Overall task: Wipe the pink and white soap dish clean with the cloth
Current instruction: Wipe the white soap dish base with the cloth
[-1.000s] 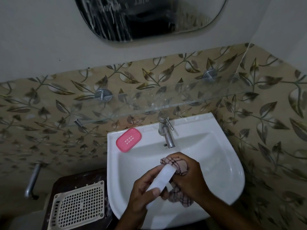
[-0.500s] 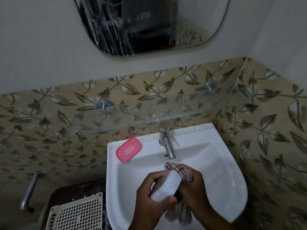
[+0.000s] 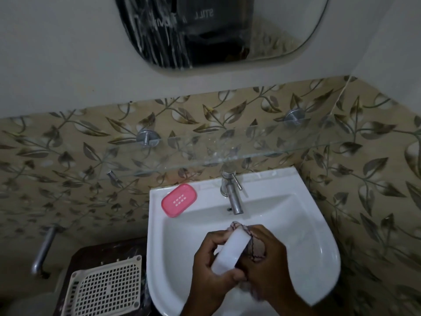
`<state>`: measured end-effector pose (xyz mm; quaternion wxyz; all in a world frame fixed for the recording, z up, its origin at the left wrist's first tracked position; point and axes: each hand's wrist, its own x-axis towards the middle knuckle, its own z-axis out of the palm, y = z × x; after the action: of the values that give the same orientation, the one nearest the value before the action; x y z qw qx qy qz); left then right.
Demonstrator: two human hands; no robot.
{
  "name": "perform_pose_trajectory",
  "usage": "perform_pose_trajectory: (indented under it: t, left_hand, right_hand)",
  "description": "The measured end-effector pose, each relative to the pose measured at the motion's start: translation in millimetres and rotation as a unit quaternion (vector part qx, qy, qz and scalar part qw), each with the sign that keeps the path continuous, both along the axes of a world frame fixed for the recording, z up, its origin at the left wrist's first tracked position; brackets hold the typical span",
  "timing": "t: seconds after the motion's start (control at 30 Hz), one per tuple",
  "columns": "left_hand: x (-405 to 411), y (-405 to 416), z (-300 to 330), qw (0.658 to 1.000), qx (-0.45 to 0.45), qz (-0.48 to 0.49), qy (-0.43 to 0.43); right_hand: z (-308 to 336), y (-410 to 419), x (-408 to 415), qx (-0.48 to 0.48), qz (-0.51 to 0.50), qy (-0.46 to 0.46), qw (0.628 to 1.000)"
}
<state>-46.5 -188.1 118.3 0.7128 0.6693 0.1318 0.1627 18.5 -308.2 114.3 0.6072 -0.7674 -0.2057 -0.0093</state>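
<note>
So the soap dish is split in two here: the white base (image 3: 230, 252) is held over the sink (image 3: 284, 224), probably so any drips land in the bowl, while the pink insert (image 3: 179, 200) sits on the sink's back ledge left of the tap (image 3: 231, 195), out of the way. The left hand (image 3: 210, 270) grips the base by its edges, leaving the face clear. The right hand (image 3: 266, 265) is bunched around the checked cloth (image 3: 256, 248), pressed against the base's far side. Looks like mid-wipe to me, pink part not yet done.
</note>
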Motion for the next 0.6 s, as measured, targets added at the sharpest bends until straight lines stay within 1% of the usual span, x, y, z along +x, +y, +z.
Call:
perform_pose_trajectory:
  t: [0.1, 0.2, 0.27, 0.3, 0.37, 0.4, 0.53, 0.6]
  left_hand:
    - [4.9, 2.1, -2.3, 1.000, 0.017, 0.009, -0.002]
    - [5.8, 1.7, -6.4, 1.000, 0.020, -0.008, -0.007]
    - [5.1, -0.8, -9.4, 1.000, 0.016, -0.005, -0.011]
    - [4.6, -2.8, -9.8, 1.000, 0.013, 0.001, -0.015]
    - [4.9, -6.5, -6.4, 1.000, 0.003, 0.013, -0.015]
    - [5.0, -8.7, -3.8, 1.000, -0.001, 0.018, -0.014]
    - [6.4, -14.7, 8.1, 0.999, 0.009, 0.041, 0.001]
    - [6.6, -15.8, 10.8, 0.998, 0.012, 0.068, 0.012]
  right_hand:
    - [3.6, -5.4, 6.3, -0.036, -0.014, -0.100, 0.994]
    - [3.6, -10.7, 8.8, -0.029, -0.032, -0.138, 0.989]
    - [4.6, -10.0, 6.3, -0.004, -0.023, -0.113, 0.993]
    - [2.8, -9.2, 4.8, 0.009, -0.014, -0.079, 0.997]
    - [-3.7, -8.8, 0.6, 0.003, -0.002, -0.022, 1.000]
    - [-6.6, -10.2, -0.7, -0.004, -0.003, -0.024, 1.000]
    - [-4.4, -16.0, 6.7, -0.057, -0.052, -0.140, 0.987]
    - [-4.8, -17.1, 14.4, -0.090, -0.092, -0.166, 0.978]
